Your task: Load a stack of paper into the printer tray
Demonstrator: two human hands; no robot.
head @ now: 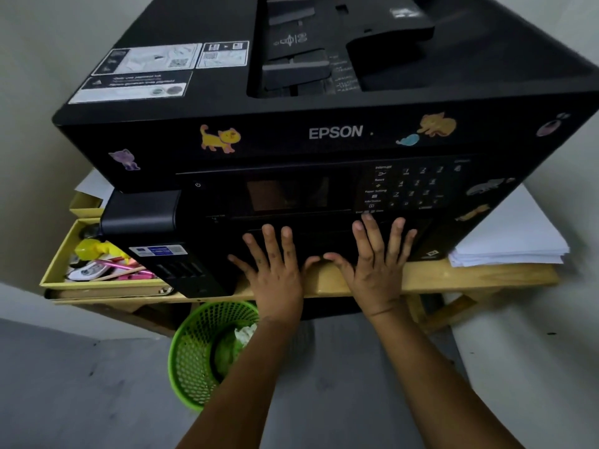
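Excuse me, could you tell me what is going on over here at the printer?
A person stands at a black printer on a wooden table, with both hands flat against its lower front panel. The left hand and the right hand have straight, spread fingers and hold nothing, as if pressing the tray. A stack of white paper lies on the table to the right of the printer, untouched. A green wastebasket stands on the floor below.
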